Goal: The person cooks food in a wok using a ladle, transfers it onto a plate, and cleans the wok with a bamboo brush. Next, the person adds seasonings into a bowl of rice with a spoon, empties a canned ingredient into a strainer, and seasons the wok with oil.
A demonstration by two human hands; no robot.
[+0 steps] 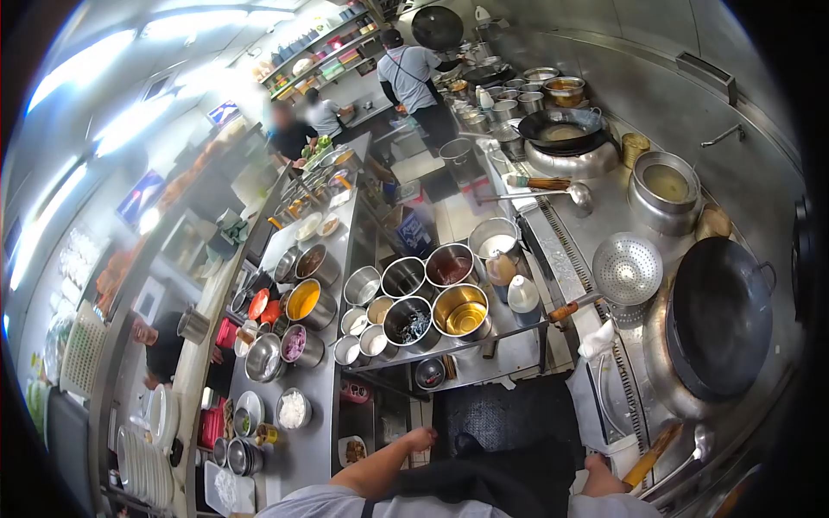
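My left hand (pixel 421 439) hangs over the dark floor mat (pixel 496 413), below the rack of pots. Its fingers look curled in, and I see nothing in them. At the lower right, my right hand (pixel 598 475) is low beside the stove edge, close to a white container (pixel 623 451) and a thick wooden handle (pixel 654 457). Its fingers are mostly hidden, so a grip cannot be made out. A ladle (pixel 704 440) lies near that handle. Above it, a large black wok (pixel 721 319) rests tilted on a metal burner ring.
A perforated skimmer (pixel 628 269) lies across the stove's edge. Metal pots of sauce, oil (pixel 466 315) and powders crowd the rack ahead. The left counter (pixel 319 388) carries bowls and stacked plates (pixel 142 466). Several people work beyond, one person (pixel 410 76) at the far stove.
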